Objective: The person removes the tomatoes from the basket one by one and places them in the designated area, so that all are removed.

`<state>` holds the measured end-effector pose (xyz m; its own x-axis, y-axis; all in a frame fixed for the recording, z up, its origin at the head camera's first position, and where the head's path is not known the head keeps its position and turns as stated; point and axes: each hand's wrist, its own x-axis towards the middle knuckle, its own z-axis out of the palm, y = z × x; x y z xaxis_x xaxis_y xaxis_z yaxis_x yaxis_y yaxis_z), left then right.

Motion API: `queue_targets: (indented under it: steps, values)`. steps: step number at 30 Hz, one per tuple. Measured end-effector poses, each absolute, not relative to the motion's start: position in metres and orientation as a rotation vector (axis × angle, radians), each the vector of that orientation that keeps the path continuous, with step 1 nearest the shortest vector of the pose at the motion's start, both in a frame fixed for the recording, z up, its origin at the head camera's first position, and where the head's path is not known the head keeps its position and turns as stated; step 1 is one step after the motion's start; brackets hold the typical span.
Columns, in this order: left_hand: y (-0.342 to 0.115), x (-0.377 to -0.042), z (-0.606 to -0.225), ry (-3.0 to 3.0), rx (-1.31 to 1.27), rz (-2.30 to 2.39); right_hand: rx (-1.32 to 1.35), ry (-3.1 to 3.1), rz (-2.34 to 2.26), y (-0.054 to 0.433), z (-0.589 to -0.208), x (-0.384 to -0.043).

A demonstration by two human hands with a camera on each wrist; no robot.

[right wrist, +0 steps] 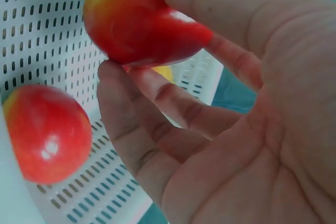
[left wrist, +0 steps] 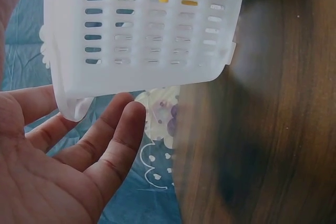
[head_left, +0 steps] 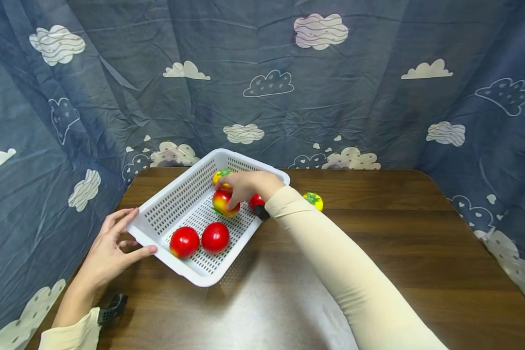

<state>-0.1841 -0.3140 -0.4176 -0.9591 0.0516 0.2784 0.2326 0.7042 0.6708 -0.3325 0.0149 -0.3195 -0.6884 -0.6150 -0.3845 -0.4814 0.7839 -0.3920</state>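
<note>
A white perforated basket (head_left: 150, 223) sits angled on the wooden table, its near-left corner gripped by my left hand (head_left: 109, 248), thumb and fingers at the rim. In the left wrist view, the left hand (left wrist: 68, 156) has the rim (left wrist: 76, 106) between its fingers. My right hand (head_left: 245, 184) reaches into the basket and holds a red-and-yellow fruit (head_left: 222, 200) with green leaves; in the right wrist view, thumb and fingers pinch this fruit (right wrist: 142, 24). Two red fruits (head_left: 184, 242) lie at the basket's near end. A yellow fruit (head_left: 218, 179) lies behind the right hand, partly covered.
Another red fruit (head_left: 255, 200) shows by the basket's right side, partly hidden by the right wrist and a black band (head_left: 260, 212). Outside, a yellow fruit with green leaves (head_left: 313, 200) lies on the table (head_left: 376, 233). A blue cloud-patterned curtain (head_left: 354, 97) surrounds the table.
</note>
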Motion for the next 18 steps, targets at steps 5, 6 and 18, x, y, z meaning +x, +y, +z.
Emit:
queue_targets:
  steps: [5,6,18]
  values:
    - [-0.314,-0.183,-0.418,-2.672,-0.232,-1.116,-0.824,2.429,-0.493,0.026,-0.312,-0.331]
    - [-0.314,-0.183,-0.418,-2.670,-0.233,-1.117,-0.809,2.417,-0.525,0.029,-0.311,-0.331]
    - [-0.312,-0.182,-0.420,-2.634,-0.257,-1.118,-0.732,2.370,-0.652,0.061,-0.302,-0.333]
